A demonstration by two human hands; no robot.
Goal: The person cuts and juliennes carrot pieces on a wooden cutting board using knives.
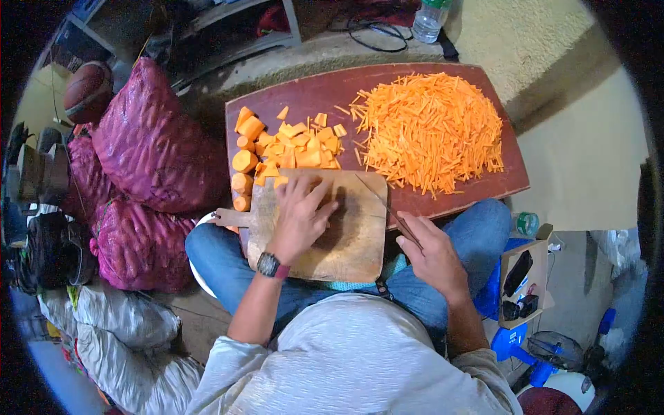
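Observation:
My left hand (303, 211), with a watch on the wrist, hovers over or rests on the wooden cutting board (363, 242), fingers spread and somewhat blurred. Nothing shows in its grasp. In my right hand (432, 252) is a knife (373, 192), its thin blade angled up and left over the board's right part. Beyond the board lie orange carrot slices and pieces (308, 146), and thick carrot chunks (244, 161) line the table's left side. A large heap of thin carrot sticks (432, 135) covers the right part of the red table (315, 90).
Pink mesh sacks (155, 145) and white sacks (131, 346) stand at the left, near a basketball (88, 92). A plastic bottle (430, 22) stands behind the table. At the right are a small wooden tray (539, 273) and a fan (555, 351).

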